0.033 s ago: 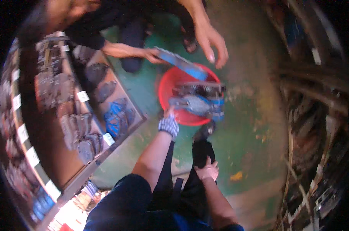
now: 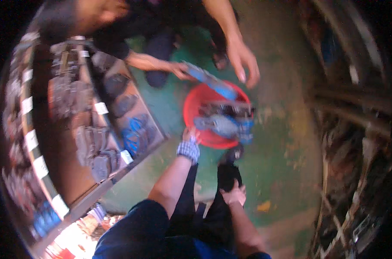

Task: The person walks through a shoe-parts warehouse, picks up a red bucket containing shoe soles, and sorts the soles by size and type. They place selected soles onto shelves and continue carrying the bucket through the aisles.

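Note:
My left hand [image 2: 191, 136], with a checked band at the wrist, is at the near-left rim of a red basin [image 2: 189, 114]. Motion blurs its fingers, so its grip is unclear; it is close to the left end of a grey and blue oblong piece [image 2: 224, 126] lying across the basin. My right hand [image 2: 234, 194] rests on my dark trouser leg [image 2: 228, 175], fingers apart. Another person's hand [image 2: 181, 71] holds a long blue and grey block [image 2: 215, 84] over the basin's far side. That person's other hand [image 2: 244, 62] hangs open at the far right.
A dark piece [image 2: 224, 108] and a blue one [image 2: 246, 131] also lie in the basin. Shelves [image 2: 77, 205] with labels hold rows of grey, brown and blue rounded pieces on the left. Dark racks with branch-like bars [image 2: 351, 216] stand right. The floor [image 2: 274, 159] is worn green.
The whole view has shifted slightly, with the basin and shelves lower and further right in the picture. My left hand is a little further from the grey and blue piece; my right hand stays on my leg.

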A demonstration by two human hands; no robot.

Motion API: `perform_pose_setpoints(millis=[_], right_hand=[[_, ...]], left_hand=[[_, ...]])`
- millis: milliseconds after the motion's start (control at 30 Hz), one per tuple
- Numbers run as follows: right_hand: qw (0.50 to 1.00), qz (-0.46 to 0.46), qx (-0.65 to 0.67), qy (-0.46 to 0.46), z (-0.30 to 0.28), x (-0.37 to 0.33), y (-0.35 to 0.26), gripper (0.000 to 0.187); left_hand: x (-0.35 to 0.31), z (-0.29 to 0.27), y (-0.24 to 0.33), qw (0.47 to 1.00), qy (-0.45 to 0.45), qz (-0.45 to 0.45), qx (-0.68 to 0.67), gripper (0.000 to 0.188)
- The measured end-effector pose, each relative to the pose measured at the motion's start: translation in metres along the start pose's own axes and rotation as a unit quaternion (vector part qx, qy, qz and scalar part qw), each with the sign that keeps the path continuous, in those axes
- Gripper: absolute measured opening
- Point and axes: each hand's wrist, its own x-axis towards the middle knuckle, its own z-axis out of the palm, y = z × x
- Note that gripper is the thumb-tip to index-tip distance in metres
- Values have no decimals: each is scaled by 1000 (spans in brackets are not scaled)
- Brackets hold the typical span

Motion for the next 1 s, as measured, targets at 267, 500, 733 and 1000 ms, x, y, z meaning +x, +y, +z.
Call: perform_pose_setpoints(millis=[267,500,733,1000], right_hand=[[957,-218,105,158,-37,20,63,56],[941,-278,56,186,-99,26,84,39],[949,-205,8,240,-139,26,152,27],[943,-235,142,186,-116,-43,196,20]], left_hand=[[-179,-131,245,861,145,485,-40,52],[-331,-130,504,697,83,701,125,49],[-491,-141,700,741,128,629,196,80],[-234,-130,394,683,89,687,230,24]])
